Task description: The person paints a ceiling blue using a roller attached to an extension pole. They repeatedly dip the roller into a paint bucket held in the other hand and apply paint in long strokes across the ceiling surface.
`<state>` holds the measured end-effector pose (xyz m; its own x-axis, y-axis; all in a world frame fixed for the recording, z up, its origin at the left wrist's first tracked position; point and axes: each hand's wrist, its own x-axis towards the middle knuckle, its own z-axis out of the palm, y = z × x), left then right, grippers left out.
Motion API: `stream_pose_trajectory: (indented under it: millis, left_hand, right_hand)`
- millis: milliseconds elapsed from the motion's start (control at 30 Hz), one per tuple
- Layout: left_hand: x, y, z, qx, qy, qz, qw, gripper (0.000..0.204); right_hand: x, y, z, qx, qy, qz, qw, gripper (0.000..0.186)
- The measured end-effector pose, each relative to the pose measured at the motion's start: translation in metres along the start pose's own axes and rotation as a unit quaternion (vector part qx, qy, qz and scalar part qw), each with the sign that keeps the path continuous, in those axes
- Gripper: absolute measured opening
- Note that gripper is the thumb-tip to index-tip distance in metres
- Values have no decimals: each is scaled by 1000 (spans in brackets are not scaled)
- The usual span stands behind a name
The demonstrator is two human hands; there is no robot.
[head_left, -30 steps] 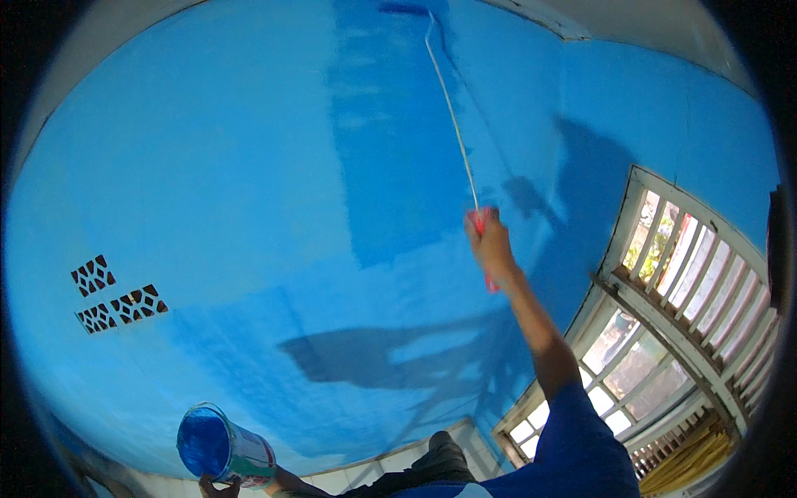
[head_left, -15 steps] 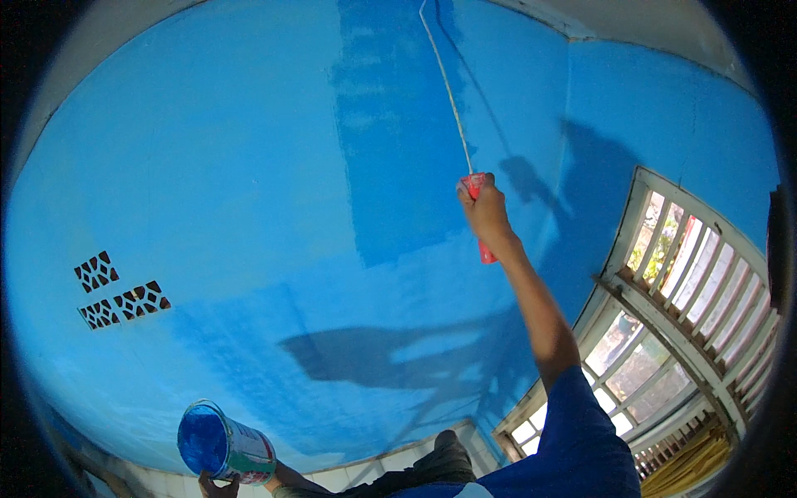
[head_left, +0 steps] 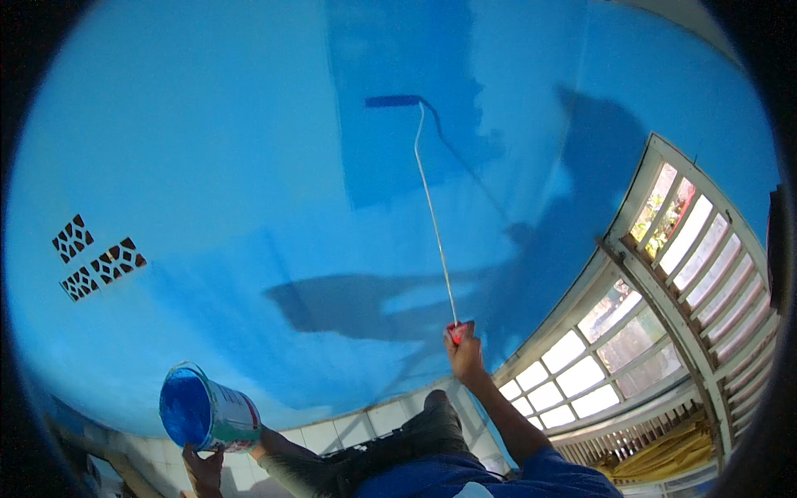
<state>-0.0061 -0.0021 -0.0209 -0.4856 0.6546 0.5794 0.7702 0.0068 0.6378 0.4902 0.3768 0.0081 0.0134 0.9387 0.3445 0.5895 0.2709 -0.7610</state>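
My right hand [head_left: 466, 353] is closed round the red handle [head_left: 457, 333] of a paint roller. From it a long thin metal rod [head_left: 433, 212] runs up to the blue roller head [head_left: 393, 102], which lies against a darker blue patch of the wall [head_left: 398, 158]. Low on the left, my left hand [head_left: 204, 466] holds a paint bucket [head_left: 234, 419] by its lower side. The bucket is tilted, its mouth facing left, and blue paint [head_left: 186, 407] coats the inside.
Patterned vent blocks [head_left: 116, 261] pierce the light blue wall [head_left: 207, 149] at left. A barred window [head_left: 664, 290] fills the right side, with yellow cloth [head_left: 672, 452] below it. White tiles [head_left: 320, 436] line the wall's bottom. My legs [head_left: 407, 448] show there too.
My right hand has come down with the roller, and the roller head has entered the view. The dark patch's right edge looks wider. My left hand still holds the bucket.
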Motion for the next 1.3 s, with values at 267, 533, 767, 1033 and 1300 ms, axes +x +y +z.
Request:
stream_pose_trajectory:
  millis: [267,533,767,1033,1300]
  left_hand:
    - [28,66,11,-56,-7,-172,984,52]
    - [38,45,36,-504,21,-412,758,35]
    - [16,43,55,-197,-28,-201,959,46]
    - [51,115,50,-389,23,-384,837,49]
    - [65,130,46,-441,26,-395,806,62]
  right_hand:
    - [-67,8,-22,7,-23,24,999,28]
    - [-60,-15,-93,8,-216,-13,976,23]
    - [12,-104,-160,-179,-391,7,903,26]
    - [52,-202,-158,-334,-393,-173,839,38]
    - [58,-300,-107,-404,-363,-336,769,40]
